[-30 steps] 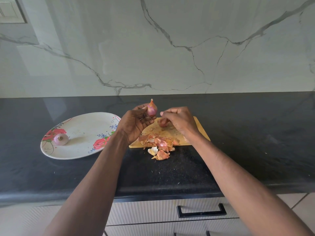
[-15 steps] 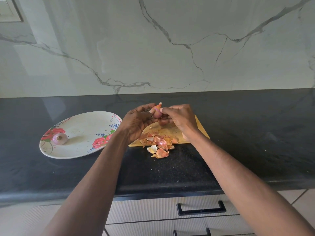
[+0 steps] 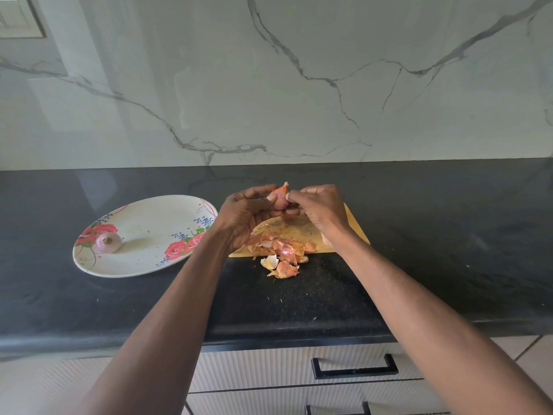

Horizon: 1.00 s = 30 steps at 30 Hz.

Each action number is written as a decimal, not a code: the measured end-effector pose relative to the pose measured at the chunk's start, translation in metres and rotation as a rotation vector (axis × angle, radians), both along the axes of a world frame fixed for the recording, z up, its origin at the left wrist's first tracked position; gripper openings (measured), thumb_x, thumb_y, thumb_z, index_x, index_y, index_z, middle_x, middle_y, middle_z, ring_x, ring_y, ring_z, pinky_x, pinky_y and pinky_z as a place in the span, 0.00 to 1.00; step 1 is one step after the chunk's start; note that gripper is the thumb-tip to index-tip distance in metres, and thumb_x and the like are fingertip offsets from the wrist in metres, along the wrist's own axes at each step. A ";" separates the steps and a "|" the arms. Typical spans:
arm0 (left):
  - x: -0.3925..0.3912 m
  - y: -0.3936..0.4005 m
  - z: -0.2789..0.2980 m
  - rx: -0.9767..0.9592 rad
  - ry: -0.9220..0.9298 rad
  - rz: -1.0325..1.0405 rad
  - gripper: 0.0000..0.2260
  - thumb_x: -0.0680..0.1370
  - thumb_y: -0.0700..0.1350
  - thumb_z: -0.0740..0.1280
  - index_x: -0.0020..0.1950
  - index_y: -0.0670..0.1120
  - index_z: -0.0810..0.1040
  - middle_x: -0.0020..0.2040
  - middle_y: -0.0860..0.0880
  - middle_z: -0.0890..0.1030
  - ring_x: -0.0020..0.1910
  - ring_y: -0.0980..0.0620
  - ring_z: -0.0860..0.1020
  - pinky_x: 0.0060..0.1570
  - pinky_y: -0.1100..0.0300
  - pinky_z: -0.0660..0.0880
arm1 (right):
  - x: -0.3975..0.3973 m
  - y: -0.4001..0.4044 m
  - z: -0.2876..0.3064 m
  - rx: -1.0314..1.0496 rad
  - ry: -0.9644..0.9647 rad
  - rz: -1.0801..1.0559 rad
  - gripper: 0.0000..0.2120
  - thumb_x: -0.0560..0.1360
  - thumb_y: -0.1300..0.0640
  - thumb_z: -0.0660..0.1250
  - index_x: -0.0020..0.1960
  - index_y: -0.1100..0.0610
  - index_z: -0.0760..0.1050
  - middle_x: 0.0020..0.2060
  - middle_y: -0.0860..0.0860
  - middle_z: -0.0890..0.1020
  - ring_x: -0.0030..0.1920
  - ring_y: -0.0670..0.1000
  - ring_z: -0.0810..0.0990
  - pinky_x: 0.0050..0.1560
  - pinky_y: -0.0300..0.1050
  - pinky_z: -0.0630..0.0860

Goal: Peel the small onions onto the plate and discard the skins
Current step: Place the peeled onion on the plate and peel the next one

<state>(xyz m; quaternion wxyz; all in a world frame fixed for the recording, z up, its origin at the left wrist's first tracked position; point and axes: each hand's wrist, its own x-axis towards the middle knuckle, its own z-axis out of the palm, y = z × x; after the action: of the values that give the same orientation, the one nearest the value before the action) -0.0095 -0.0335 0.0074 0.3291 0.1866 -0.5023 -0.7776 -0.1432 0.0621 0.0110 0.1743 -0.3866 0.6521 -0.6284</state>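
Small pinkish-red onion with a pointed papery tip [image 3: 280, 196] is held up in the air between both hands, above the far edge of the yellow-tan wooden cutting board [image 3: 354, 227]. Its tip points up and away, and some orange-brown skin clings to it. The left hand [image 3: 244, 215] cups and grips the bulb from the left, thumb on top and fingers curled beneath. The right hand [image 3: 318, 209] meets it from the right, its thumb and forefinger pinching at the onion's upper side, seemingly on a flap of skin, though the contact is too small to make out for sure; its other fingers are curled in below. On the near part of the board lies a loose heap of orange and pink onion skins [image 3: 279, 248], spilling off the near edge onto the black speckled stone counter [image 3: 449, 235], where a pale cream curl of peel [image 3: 269, 262] and another orange scrap [image 3: 284, 269] rest just beside the board. To the left of the board, close to the left wrist, sits an oval white plate printed with red roses and blue sprigs [image 3: 155, 223]. One peeled purple-white onion [image 3: 108, 242] lies on the left end of it, root end facing up. Behind the counter rises a white marble-look wall with grey veins [image 3: 299, 85]. Below the counter's near edge are pale ribbed drawer fronts, one with a black bar handle [image 3: 354, 368].
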 end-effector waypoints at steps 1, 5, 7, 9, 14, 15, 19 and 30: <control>0.000 0.000 0.000 -0.002 -0.005 0.001 0.10 0.78 0.29 0.65 0.56 0.36 0.81 0.50 0.38 0.85 0.45 0.45 0.85 0.45 0.56 0.84 | -0.001 -0.001 -0.001 0.004 0.004 -0.003 0.06 0.64 0.55 0.79 0.33 0.56 0.85 0.32 0.54 0.86 0.39 0.58 0.86 0.48 0.64 0.82; -0.001 0.001 0.000 0.006 0.005 0.005 0.09 0.78 0.31 0.66 0.55 0.36 0.82 0.51 0.38 0.85 0.46 0.45 0.85 0.42 0.59 0.83 | -0.003 -0.003 -0.006 -0.011 0.016 -0.032 0.05 0.65 0.59 0.79 0.33 0.59 0.85 0.31 0.55 0.85 0.40 0.61 0.86 0.46 0.65 0.81; -0.001 0.000 0.000 -0.001 0.005 0.008 0.08 0.78 0.32 0.66 0.55 0.36 0.82 0.53 0.38 0.85 0.48 0.44 0.85 0.43 0.59 0.83 | -0.002 -0.003 -0.006 -0.021 -0.008 -0.023 0.05 0.64 0.60 0.78 0.33 0.61 0.84 0.32 0.57 0.85 0.40 0.63 0.85 0.46 0.66 0.81; 0.000 -0.001 -0.001 -0.010 0.001 0.012 0.09 0.78 0.32 0.67 0.56 0.36 0.82 0.54 0.37 0.84 0.49 0.44 0.85 0.44 0.58 0.83 | -0.001 -0.003 -0.005 -0.034 -0.061 -0.003 0.11 0.61 0.56 0.77 0.34 0.64 0.83 0.34 0.61 0.85 0.40 0.65 0.85 0.46 0.67 0.81; 0.000 0.000 -0.001 -0.023 -0.013 0.013 0.10 0.77 0.30 0.66 0.57 0.35 0.81 0.51 0.38 0.84 0.46 0.45 0.85 0.47 0.57 0.84 | -0.003 -0.003 -0.003 -0.019 -0.155 0.029 0.11 0.63 0.58 0.79 0.38 0.66 0.84 0.37 0.62 0.85 0.42 0.65 0.86 0.49 0.66 0.82; 0.000 0.000 -0.001 -0.022 -0.015 0.009 0.10 0.76 0.31 0.67 0.57 0.35 0.81 0.51 0.38 0.85 0.45 0.45 0.85 0.47 0.57 0.84 | -0.004 -0.004 -0.004 -0.015 -0.165 0.027 0.13 0.62 0.58 0.79 0.38 0.67 0.84 0.37 0.63 0.85 0.42 0.65 0.86 0.49 0.67 0.82; 0.000 0.000 -0.001 -0.011 -0.025 0.010 0.10 0.76 0.30 0.65 0.55 0.36 0.81 0.49 0.38 0.85 0.44 0.46 0.85 0.47 0.55 0.84 | -0.003 -0.003 -0.004 0.005 -0.187 0.030 0.13 0.62 0.59 0.78 0.40 0.68 0.83 0.39 0.63 0.85 0.42 0.65 0.86 0.50 0.64 0.82; 0.001 -0.004 -0.001 0.019 -0.003 -0.002 0.09 0.78 0.31 0.66 0.57 0.36 0.82 0.51 0.39 0.86 0.46 0.44 0.85 0.43 0.59 0.83 | -0.002 -0.002 -0.003 -0.079 -0.243 0.063 0.06 0.70 0.61 0.75 0.41 0.66 0.84 0.39 0.62 0.86 0.42 0.63 0.86 0.49 0.60 0.83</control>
<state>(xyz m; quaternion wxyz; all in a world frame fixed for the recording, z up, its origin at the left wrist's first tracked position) -0.0085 -0.0378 0.0068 0.3258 0.1904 -0.4956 -0.7823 -0.1453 0.0599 0.0080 0.2563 -0.3343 0.5885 -0.6901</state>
